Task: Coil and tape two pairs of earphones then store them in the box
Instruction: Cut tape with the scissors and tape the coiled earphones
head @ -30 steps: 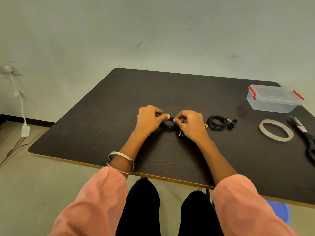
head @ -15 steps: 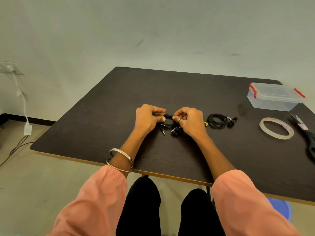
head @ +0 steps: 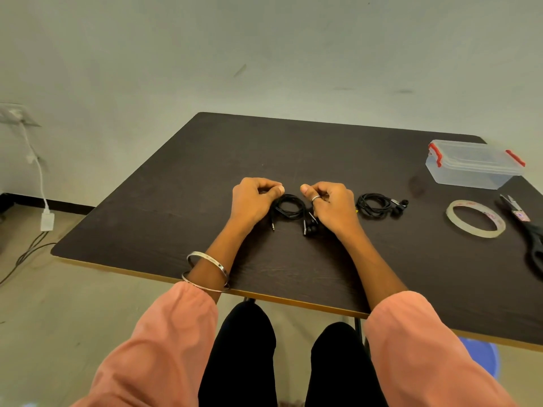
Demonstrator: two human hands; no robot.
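A black pair of earphones (head: 289, 205) lies coiled on the dark table (head: 182, 201) between my two hands. Its jack (head: 273, 226) points toward me and its earbuds (head: 309, 228) stick out below my right hand. My left hand (head: 252, 201) has its fingers curled at the coil's left edge. My right hand (head: 330, 204) curls over the right edge where the earbud wires come out. Both thumbs stand clear above the loop. A second coiled black pair (head: 377, 204) lies just right of my right hand. The clear box (head: 473, 164) with red clips stands shut at the far right.
A roll of clear tape (head: 475, 219) lies right of the second pair, with black scissors (head: 529, 230) beside it near the table's right edge. A charger and cables hang by the wall on the left. A blue bin (head: 482, 356) sits under the table.
My hands have drawn apart, so the coil between them now shows as an open loop flat on the table. The jack and earbuds now lie spread out toward me.
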